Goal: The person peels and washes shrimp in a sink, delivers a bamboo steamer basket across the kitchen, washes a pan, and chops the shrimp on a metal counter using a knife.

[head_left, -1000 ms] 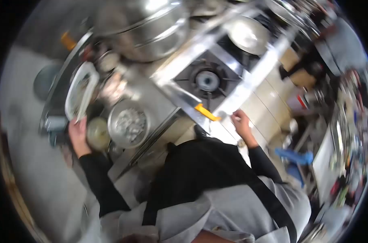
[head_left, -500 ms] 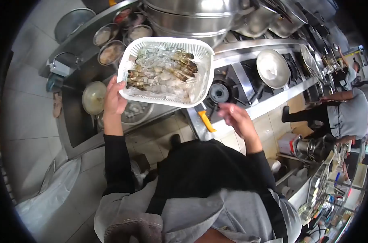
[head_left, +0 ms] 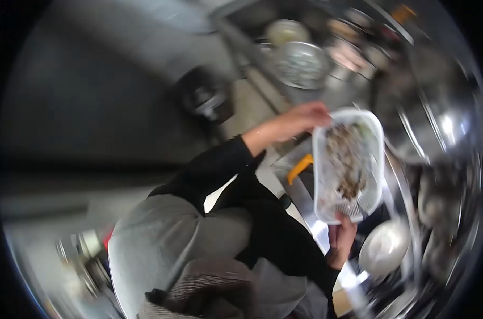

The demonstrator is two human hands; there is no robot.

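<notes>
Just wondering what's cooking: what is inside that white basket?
The white basket holds a jumbled pile of greyish-brown pieces, probably shrimp, though motion blur hides detail. Whatever lies beneath the pile is covered; ribbed plastic shows near the right hand.

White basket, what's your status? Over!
Right hand gripping white basket, left hand at opposite end. Looks like shrimp inside, blurry. Orange handle close by.

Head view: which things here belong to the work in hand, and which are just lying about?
In the work:
- white basket
- shrimp inside, blurred
- right hand, gripping the rim
- left hand, at the rim

Apparently just lying about:
- orange handle
- metal bowl of pale pieces
- pan
- large steel pot
</notes>
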